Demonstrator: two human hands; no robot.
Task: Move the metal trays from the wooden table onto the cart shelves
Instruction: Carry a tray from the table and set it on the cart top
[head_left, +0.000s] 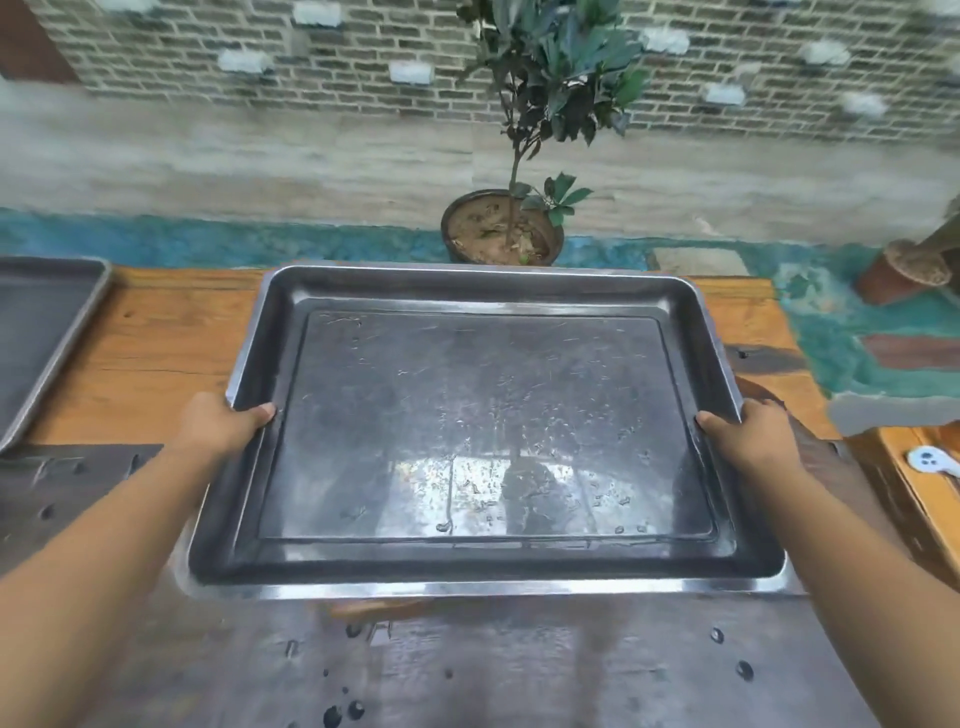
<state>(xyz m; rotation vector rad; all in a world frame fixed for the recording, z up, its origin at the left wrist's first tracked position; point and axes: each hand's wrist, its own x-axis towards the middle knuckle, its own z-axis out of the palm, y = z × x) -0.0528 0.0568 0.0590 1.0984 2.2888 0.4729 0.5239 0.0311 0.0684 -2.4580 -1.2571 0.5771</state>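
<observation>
while both thumbs hook over its rim, the tray (483, 426) fills the centre, grasped at 9 o'clock by the left hand (221, 421) and at 3 o'clock by the right hand (748, 431). it spans the table (166, 353) and a wet metal surface (519, 665) at 6 o'clock; whether it rests or hangs lifted, i cannot tell. a second tray (41, 332) lies at 9 o'clock, a plant (501, 228) at 12.

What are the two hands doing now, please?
Left hand: grips left rim of the metal tray.
Right hand: grips its right rim.
</observation>
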